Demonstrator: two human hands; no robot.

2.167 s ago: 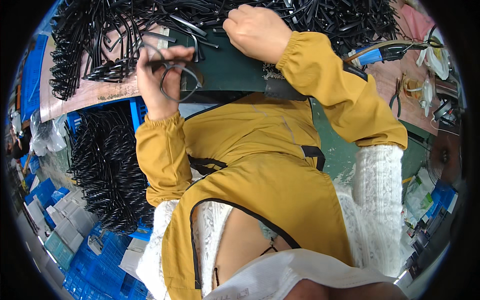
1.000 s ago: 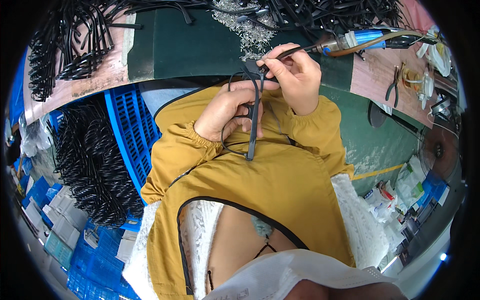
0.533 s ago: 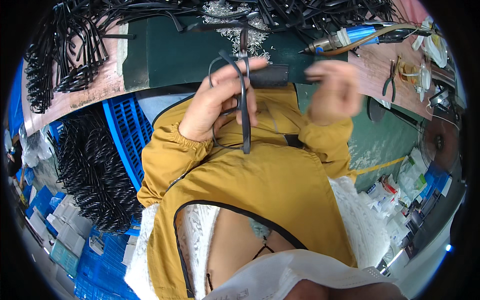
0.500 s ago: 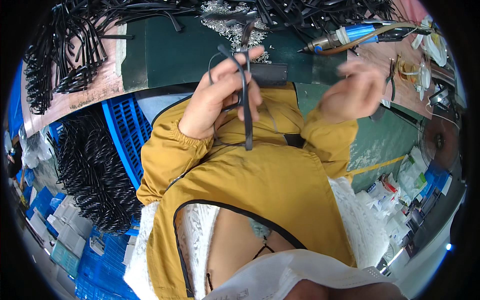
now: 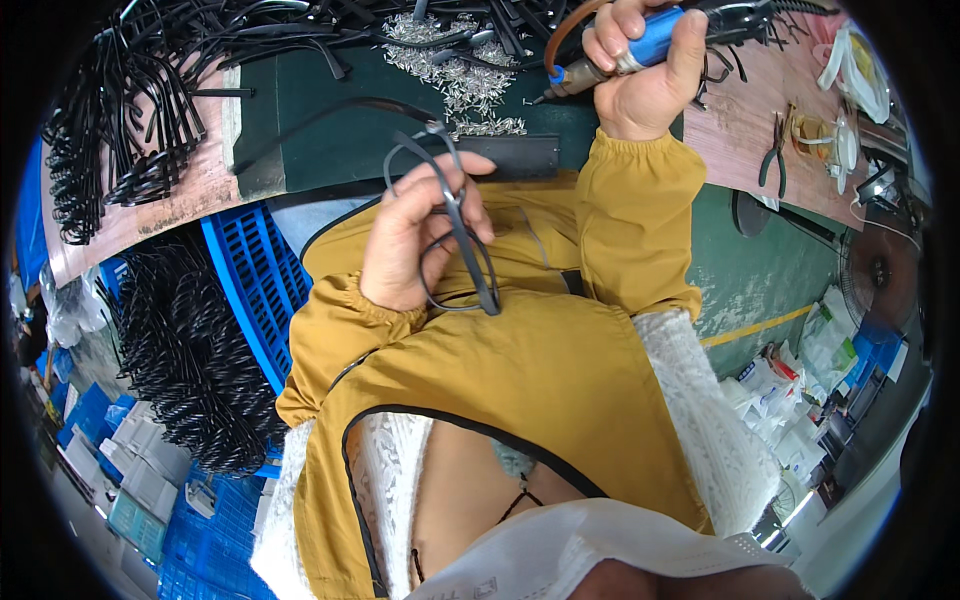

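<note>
My left hand [image 5: 395, 250] is closed on a dark eyeglass frame [image 5: 467, 240], held above my lap near the table's front edge. One of its temples reaches out to the left over the green mat, and another points down toward me. In my right hand [image 5: 640, 100] is a powered screwdriver [image 5: 655, 36] with a blue grip, fingers wrapped round it. Its tip points left, beside a heap of small silver screws [image 5: 475, 95] on the dark green mat [image 5: 310, 130], apart from the eyeglass frame.
Bundles of black temples [image 5: 150, 120] hang at the table's left, with more along the back. Pliers [image 5: 773, 160] lie on the right. A blue basket [image 5: 250, 250] stands below the table beside a mass of black frames [image 5: 190, 350]. A fan [image 5: 880, 265] is at the far right.
My right hand, empty before, has moved up and left and taken hold of the screwdriver from the table. My left hand has turned the eyeglass frame and lowered it slightly.
</note>
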